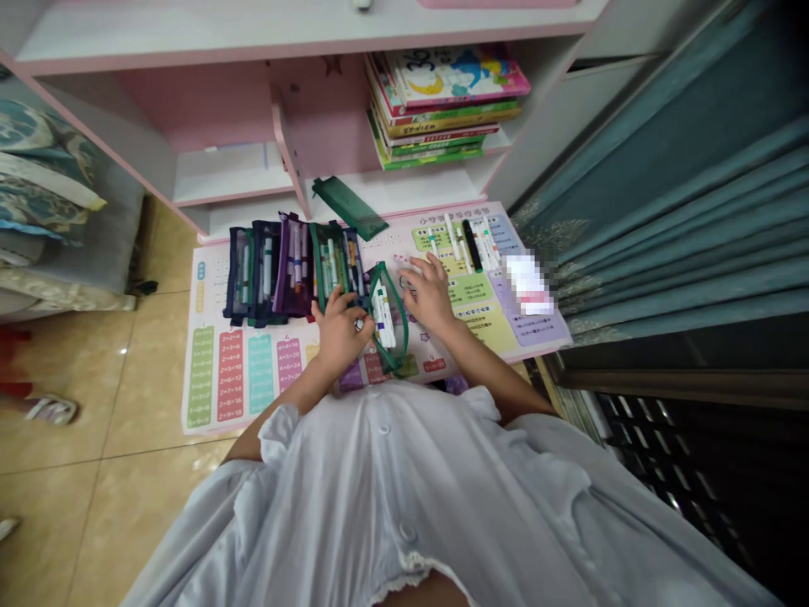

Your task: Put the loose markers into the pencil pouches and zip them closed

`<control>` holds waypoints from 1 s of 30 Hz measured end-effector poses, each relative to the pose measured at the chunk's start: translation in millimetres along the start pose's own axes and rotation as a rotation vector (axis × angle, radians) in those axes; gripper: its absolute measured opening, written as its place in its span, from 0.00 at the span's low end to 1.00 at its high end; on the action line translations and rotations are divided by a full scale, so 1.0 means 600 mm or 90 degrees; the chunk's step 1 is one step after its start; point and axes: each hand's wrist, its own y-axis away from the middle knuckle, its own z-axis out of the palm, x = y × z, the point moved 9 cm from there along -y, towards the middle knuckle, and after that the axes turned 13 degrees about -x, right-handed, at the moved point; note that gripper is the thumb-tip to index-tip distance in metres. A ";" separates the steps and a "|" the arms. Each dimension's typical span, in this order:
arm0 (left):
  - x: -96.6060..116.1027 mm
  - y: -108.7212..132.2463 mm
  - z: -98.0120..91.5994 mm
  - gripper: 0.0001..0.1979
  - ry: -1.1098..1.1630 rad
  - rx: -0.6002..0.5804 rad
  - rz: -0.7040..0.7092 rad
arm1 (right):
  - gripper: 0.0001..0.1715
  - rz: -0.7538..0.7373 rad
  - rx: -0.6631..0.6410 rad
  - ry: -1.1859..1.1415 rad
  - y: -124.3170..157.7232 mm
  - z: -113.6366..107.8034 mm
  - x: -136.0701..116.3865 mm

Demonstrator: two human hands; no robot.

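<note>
A green-edged mesh zip pouch (399, 314) lies on the printed mat, its mouth spread apart. Several white markers (383, 314) are side by side in it. At the pouch's left edge is my left hand (341, 333), fingers bent and apart. A small round whitish spot shows by its thumb; I cannot make out what it is. My right hand (431, 293) hovers by the pouch's right side, fingers spread and nothing visible in them. To the left is a row of filled mesh pouches, including a purple pouch (293, 265) and a green pouch (329, 261).
Loose white markers (453, 236) and a black marker (471, 244) lie at the mat's right. Beyond them is a blurred white item (528, 285). A flat green pouch (351, 207) rests against the shelf, where books (436, 126) are stacked. A curtain (683, 194) hangs right.
</note>
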 end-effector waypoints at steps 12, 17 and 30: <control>0.007 0.015 0.000 0.05 -0.042 -0.032 0.006 | 0.27 -0.194 -0.155 0.027 -0.113 0.015 -0.013; 0.012 0.023 0.004 0.05 -0.065 -0.069 0.025 | 0.15 -0.236 -0.139 0.019 -0.119 0.012 -0.013; -0.028 0.016 -0.061 0.13 -0.203 -0.084 -0.024 | 0.08 -0.188 -0.094 -0.186 -0.027 -0.001 0.024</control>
